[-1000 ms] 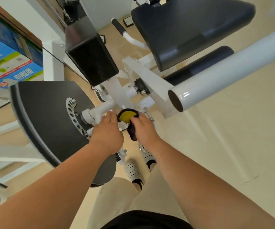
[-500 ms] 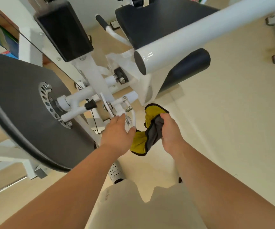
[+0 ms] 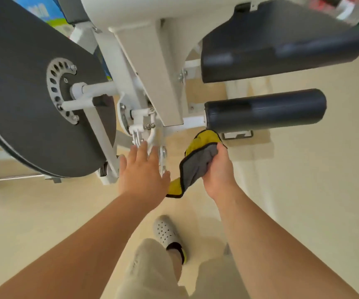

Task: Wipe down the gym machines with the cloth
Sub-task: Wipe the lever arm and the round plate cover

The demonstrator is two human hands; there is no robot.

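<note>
A white gym machine (image 3: 152,67) fills the upper half of the view, with a dark grey disc (image 3: 23,108) on the left, a black seat pad (image 3: 282,39) at top right and a black roller pad (image 3: 264,110) below it. My right hand (image 3: 219,169) grips a yellow and grey cloth (image 3: 195,162) just under the roller pad's left end. My left hand (image 3: 142,171) is spread flat with straight fingers, its fingertips at the small white bracket (image 3: 144,124) below the machine's pivot. The cloth's lower corner hangs between my two hands.
The beige floor (image 3: 314,190) stretches to the right and below. My foot in a white perforated shoe (image 3: 166,233) stands under the hands. A blue box (image 3: 45,9) shows behind the disc at top left. The machine's white base rails (image 3: 12,178) run along the floor at left.
The view has dropped lower under the machine's arm. My left hand has let go of the cloth and opened flat toward the bracket. My right hand has moved right with the cloth.
</note>
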